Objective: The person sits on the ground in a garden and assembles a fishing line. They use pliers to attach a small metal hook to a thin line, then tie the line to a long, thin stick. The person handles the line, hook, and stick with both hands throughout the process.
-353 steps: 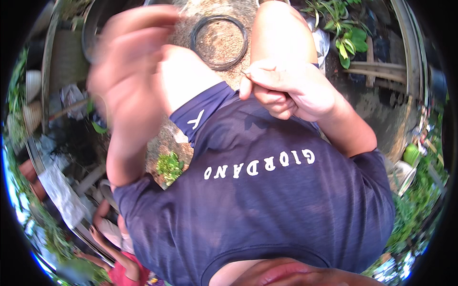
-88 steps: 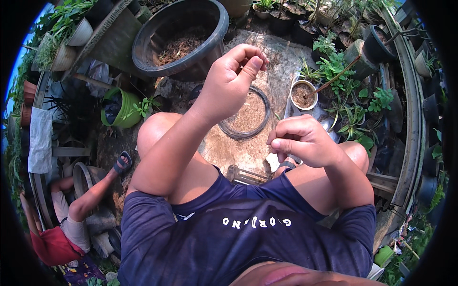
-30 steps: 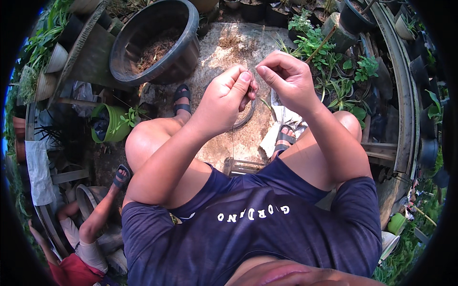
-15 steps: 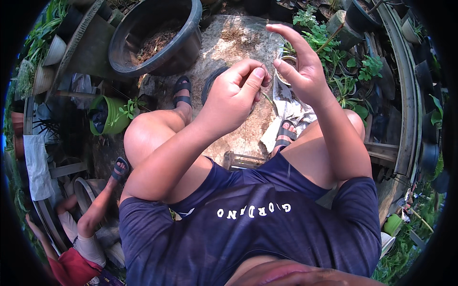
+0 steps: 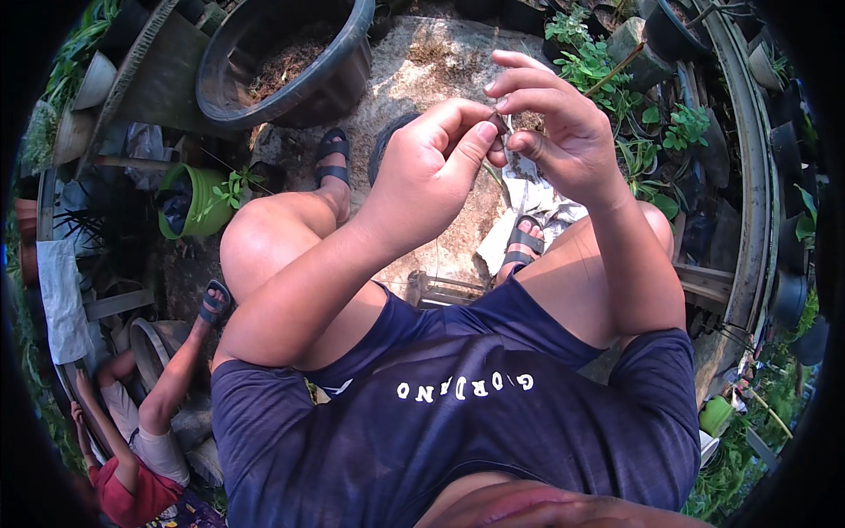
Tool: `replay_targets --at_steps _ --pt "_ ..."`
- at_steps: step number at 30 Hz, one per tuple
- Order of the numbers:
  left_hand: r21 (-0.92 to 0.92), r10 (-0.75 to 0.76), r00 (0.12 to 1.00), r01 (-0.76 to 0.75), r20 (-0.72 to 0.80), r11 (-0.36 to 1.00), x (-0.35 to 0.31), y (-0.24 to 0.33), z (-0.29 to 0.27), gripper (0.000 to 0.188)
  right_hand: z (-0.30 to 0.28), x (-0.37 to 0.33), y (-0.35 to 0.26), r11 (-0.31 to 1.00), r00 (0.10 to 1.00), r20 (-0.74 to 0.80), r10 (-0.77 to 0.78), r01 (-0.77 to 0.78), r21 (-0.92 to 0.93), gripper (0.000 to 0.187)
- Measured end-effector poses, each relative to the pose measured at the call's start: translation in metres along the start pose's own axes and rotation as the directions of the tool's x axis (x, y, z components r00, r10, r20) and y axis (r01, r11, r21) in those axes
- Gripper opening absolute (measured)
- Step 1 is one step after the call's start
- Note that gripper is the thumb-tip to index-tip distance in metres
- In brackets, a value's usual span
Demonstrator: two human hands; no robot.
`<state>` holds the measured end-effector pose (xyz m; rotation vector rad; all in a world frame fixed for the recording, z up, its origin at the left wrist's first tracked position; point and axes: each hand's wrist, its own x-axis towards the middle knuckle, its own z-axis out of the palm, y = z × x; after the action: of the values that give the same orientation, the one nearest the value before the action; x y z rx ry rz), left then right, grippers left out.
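My left hand [image 5: 431,163] is closed, its thumb pressed against the curled index finger. Pinched there is a thin wire-like strand [image 5: 498,121], dark and partly hidden by the fingertips; its exact kind is hard to make out. Close against it on the right, my right hand [image 5: 563,132] has its fingers curved and apart, the thumb held below them. One of its fingertips meets the dark strand at the left hand's fingertips. Both hands are raised in front of my bent knees.
A large black pot [image 5: 290,106] with dry soil stands at the far left, near a green pot [image 5: 195,202]. Pale sacking [image 5: 537,198] lies beside my right sandal [image 5: 525,239]. Leafy plants [image 5: 581,62] line the right side. Another person in a red shirt [image 5: 132,493] is at lower left.
My right hand has come left and in to the left fingertips, its fingers curling. The strand stretched between the hands no longer shows. The other person's arm has moved.
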<state>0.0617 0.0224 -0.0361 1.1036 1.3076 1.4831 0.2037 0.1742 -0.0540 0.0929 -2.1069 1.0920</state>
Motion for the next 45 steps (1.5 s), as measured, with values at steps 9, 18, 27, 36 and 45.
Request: replay_targets --at_steps 9,18,27,36,45 --pt "0.44 0.25 0.968 -0.218 -0.015 0.871 -0.005 -0.002 0.004 0.014 0.006 -0.006 -0.007 0.969 0.969 -0.051 0.242 -0.239 0.065 0.031" --pt "-0.051 0.043 0.999 -0.044 -0.019 0.998 0.001 -0.001 0.001 0.017 0.018 -0.008 -0.013 0.857 0.93 -0.087 0.357 -0.289 0.427 0.018" --pt "-0.06 0.059 0.997 -0.056 0.047 0.997 -0.001 0.0 -0.002 0.019 0.019 -0.01 -0.009 0.794 0.934 -0.031 0.357 -0.286 0.536 0.015" --pt "-0.143 0.01 0.992 0.008 0.124 0.99 0.003 0.006 -0.006 0.021 0.019 -0.009 -0.007 0.795 0.92 -0.089 0.383 -0.278 0.539 0.009" --pt "-0.061 0.105 0.991 -0.1 0.079 0.993 0.001 0.003 -0.007 0.02 0.018 -0.011 -0.009 0.802 0.928 -0.102 0.359 -0.251 0.542 0.01"
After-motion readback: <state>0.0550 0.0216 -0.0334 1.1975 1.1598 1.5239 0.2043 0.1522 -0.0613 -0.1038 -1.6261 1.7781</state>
